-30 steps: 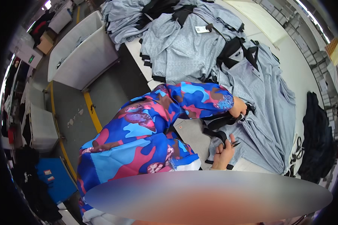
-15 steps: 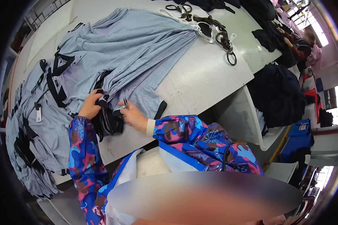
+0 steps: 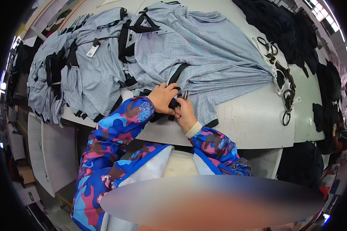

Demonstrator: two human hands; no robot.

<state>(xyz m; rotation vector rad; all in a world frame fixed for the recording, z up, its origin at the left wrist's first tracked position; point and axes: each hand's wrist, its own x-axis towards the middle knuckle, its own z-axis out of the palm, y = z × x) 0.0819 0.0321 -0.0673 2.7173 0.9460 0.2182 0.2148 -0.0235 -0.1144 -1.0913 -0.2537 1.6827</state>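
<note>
Black trim (image 3: 177,74) under left hand (image 3: 162,99), metal tool (image 3: 186,94) in right hand (image 3: 186,114)

The right hand (image 3: 187,116) hides most of the little metal tool (image 3: 186,94), so its kind is hard to tell. Marks on the white tag (image 3: 92,51) are too small to read. A big blur (image 3: 212,202) covers part of the bright jacket (image 3: 113,173).

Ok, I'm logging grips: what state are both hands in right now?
Left hand: fingers on black trim; whether gripping can't be told.
Right hand: closed, holding a small metal tool.
</note>
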